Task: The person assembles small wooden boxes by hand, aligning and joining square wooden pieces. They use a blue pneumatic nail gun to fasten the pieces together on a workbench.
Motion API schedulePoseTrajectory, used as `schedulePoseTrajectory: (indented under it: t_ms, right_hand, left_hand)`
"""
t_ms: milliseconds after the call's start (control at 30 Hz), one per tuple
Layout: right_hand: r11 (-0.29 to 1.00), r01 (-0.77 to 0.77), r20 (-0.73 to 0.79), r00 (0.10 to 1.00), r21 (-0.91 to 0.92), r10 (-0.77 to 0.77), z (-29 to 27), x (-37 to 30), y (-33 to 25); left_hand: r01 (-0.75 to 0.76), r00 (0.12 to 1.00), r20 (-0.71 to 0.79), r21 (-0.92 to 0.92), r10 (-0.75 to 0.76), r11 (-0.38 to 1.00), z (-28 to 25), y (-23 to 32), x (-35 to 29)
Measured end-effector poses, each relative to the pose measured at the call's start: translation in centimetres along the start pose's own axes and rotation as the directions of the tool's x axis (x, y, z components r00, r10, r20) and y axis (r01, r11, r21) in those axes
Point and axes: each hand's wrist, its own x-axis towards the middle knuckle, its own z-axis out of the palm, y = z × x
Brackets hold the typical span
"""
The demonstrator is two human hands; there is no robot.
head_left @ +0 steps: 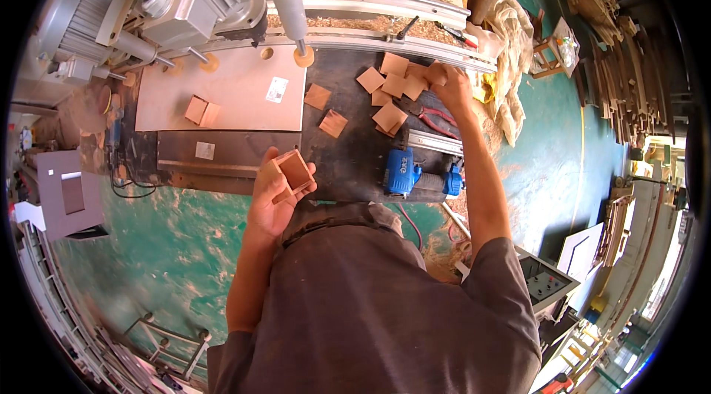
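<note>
My left hand (275, 190) is closed around a small wooden box (293, 170), held up close to my chest; my right hand (449, 83) is stretched far out, fingers pinching one square from the pile of wooden squares (392, 90) on the dark table (348, 164). Red pliers (437, 120) lie just beside that pile; a blue nail gun (415, 175) sits near the table's front edge, between my two arms. More squares (326, 109) lie loose in the middle; to the left a pale board (237, 90) holds another small box (201, 110). Behind it all stands a big grey machine (185, 1) with sawdust on its rails — a wall along the back. The floor (170, 246) is green and dusty; wood is stacked on the right.
</note>
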Motion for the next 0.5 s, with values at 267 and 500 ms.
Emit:
schedulePoseTrajectory:
  t_ms: [267,500]
  right_hand:
    - [0.954,-0.106,-0.02,0.993,0.281,0.116,-4.1,-3.9,-8.5]
    - [0.259,-0.496,0.505,0.863,0.829,0.035,-7.9,-13.5,-25.8]
  left_hand:
    - [-0.239,0.971,0.096,0.267,0.221,0.934,-0.2,1.8,1.5]
    - [-0.18,0.976,0.167,0.252,0.14,0.951,1.5,2.6,3.9]
